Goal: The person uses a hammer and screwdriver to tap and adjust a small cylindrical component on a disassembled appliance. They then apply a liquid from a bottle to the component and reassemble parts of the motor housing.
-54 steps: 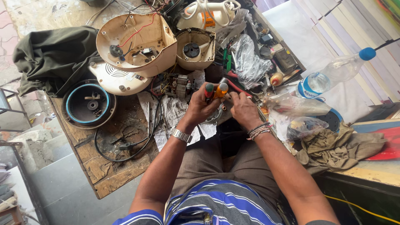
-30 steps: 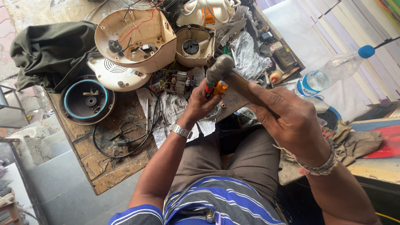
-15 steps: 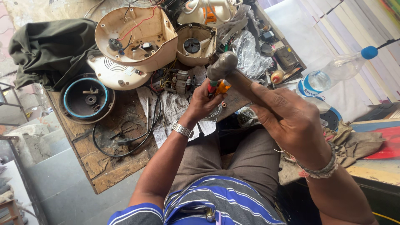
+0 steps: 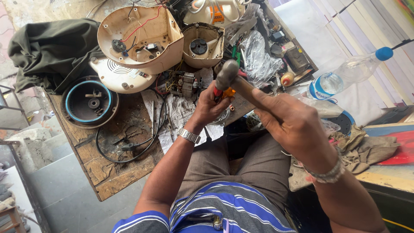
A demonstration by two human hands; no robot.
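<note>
My right hand [image 4: 294,124] grips the wooden handle of a hammer [image 4: 227,75], raised above the bench with its metal head up near the middle. Under the hammer head, my left hand [image 4: 211,105] is closed on a tool with red and orange handles [image 4: 224,91], held over crumpled newspaper [image 4: 183,116]. A small electric motor [image 4: 186,83] lies on the bench just left of that hand. What the tool's tip touches is hidden behind the fingers.
A wooden bench [image 4: 112,170] carries cream plastic appliance housings [image 4: 138,36], a round black base with a blue ring [image 4: 88,101], a black cable [image 4: 129,144] and a dark cloth [image 4: 47,51]. A plastic water bottle [image 4: 345,75] and rags [image 4: 366,149] lie at the right.
My right hand has left the bench and come up holding a hammer, which now hangs over the left hand. The left hand has stayed on the red-and-orange-handled tool.
</note>
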